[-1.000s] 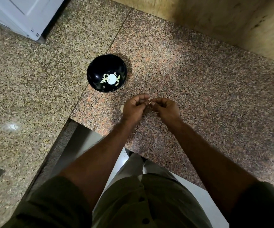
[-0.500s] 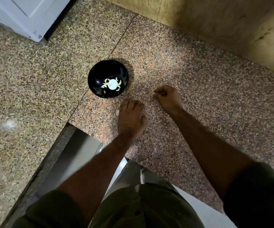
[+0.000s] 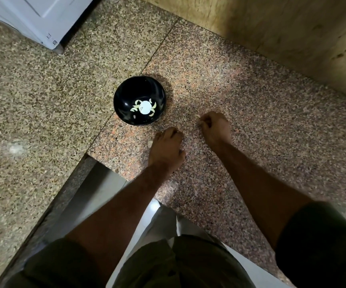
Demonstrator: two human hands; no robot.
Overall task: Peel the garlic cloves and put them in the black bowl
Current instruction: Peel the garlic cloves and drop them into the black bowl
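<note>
Garlic cloves [image 3: 197, 116]: one's pinched in my right hand [image 3: 215, 126], peeled ones [image 3: 143, 107] sit in the black bowl [image 3: 139, 100]. Left hand [image 3: 166, 148] rests fingers-down on the counter [image 3: 251, 125], grip unclear. No readable writing.

The round glossy black bowl [image 3: 140, 100] stands on the speckled granite countertop [image 3: 251, 125], on the seam between its two slabs, well in from the front edge; the left hand [image 3: 166, 148] lies flat just in front of it, the right hand [image 3: 215, 127] to its right; bare granite runs rightward and back to the wooden wall [image 3: 282, 28]; a white appliance [image 3: 39, 15] blocks the far left corner.
</note>
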